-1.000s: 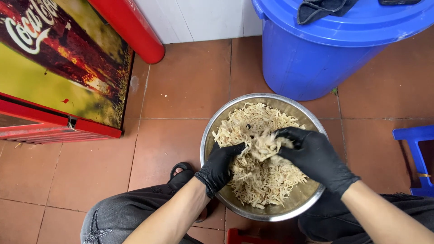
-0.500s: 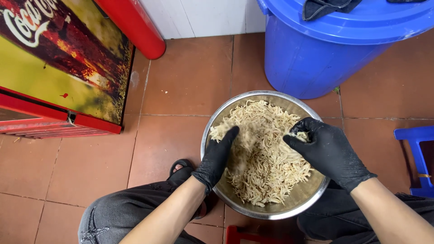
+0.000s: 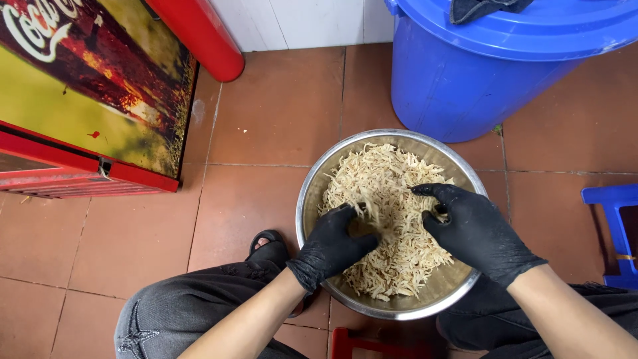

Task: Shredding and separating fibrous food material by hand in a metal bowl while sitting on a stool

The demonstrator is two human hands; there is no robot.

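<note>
Shredded food (image 3: 392,199): pale strands heaped in a steel bowl (image 3: 318,178) on the tiled floor (image 3: 266,133), between the person's knees.
Left hand (image 3: 332,246): black-gloved, fingers curled loosely into the strands at the near left.
Right hand (image 3: 475,229): black-gloved, fingers bent, pinching strands.
Far right: blue bin (image 3: 478,80).
Far left: red cooler (image 3: 86,100).
</note>
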